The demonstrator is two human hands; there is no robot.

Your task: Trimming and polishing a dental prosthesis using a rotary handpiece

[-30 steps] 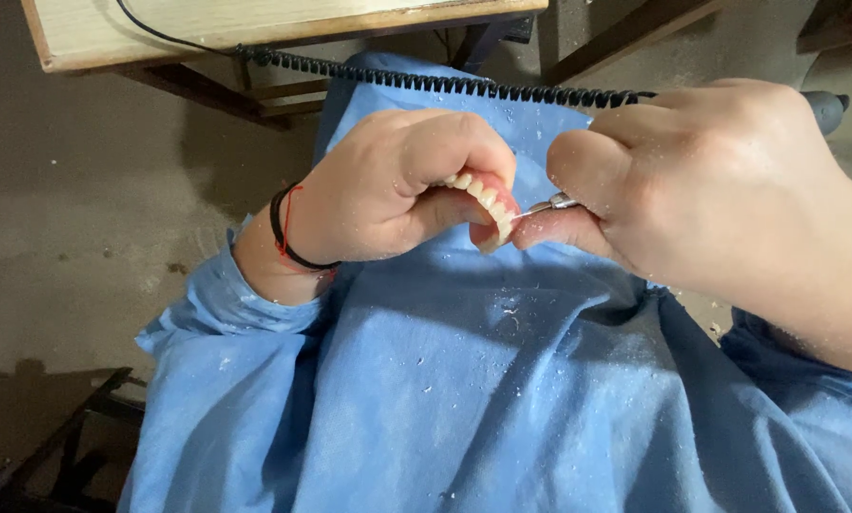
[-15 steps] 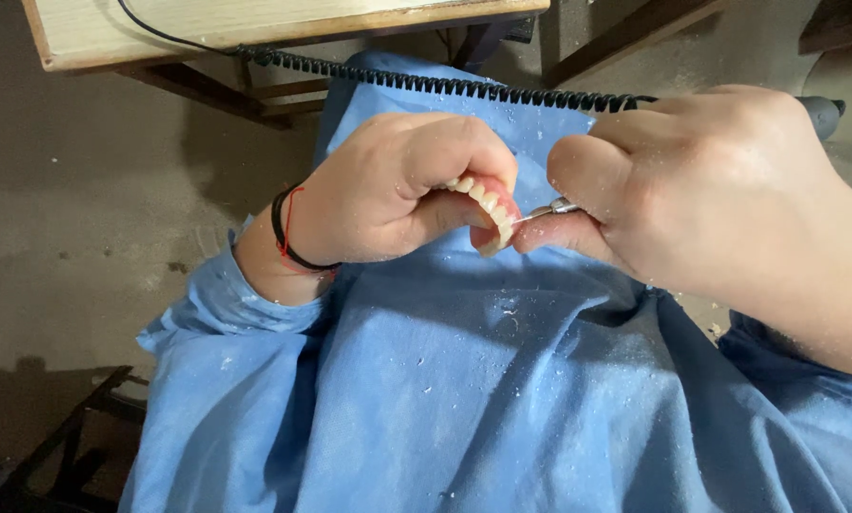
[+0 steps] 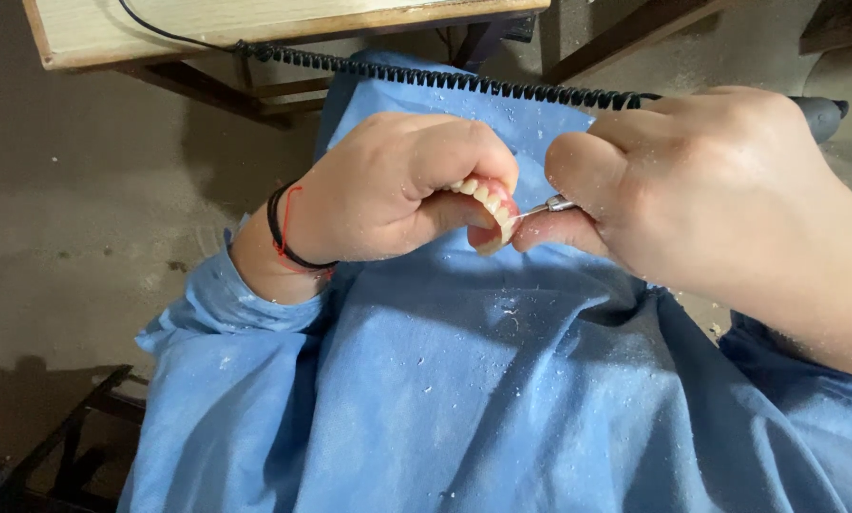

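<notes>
- Our left hand [image 3: 388, 195] is curled tight around a denture [image 3: 488, 204], with pink base and a row of pale teeth showing between thumb and forefinger.
- Our right hand [image 3: 711, 190] pinches a slim metal handpiece [image 3: 554, 204], its fine tip touching the denture's edge.
- Compared with a second ago, almost nothing has shifted: both hands sit in the same place, tip still against the teeth. We judge the trimming to be steady, fine work in mid-course.
- A black coiled cord [image 3: 464, 81] runs behind the hands, under a wooden bench [image 3: 255, 24].
- White dust flecks the blue gown [image 3: 464, 380] on our lap.
</notes>
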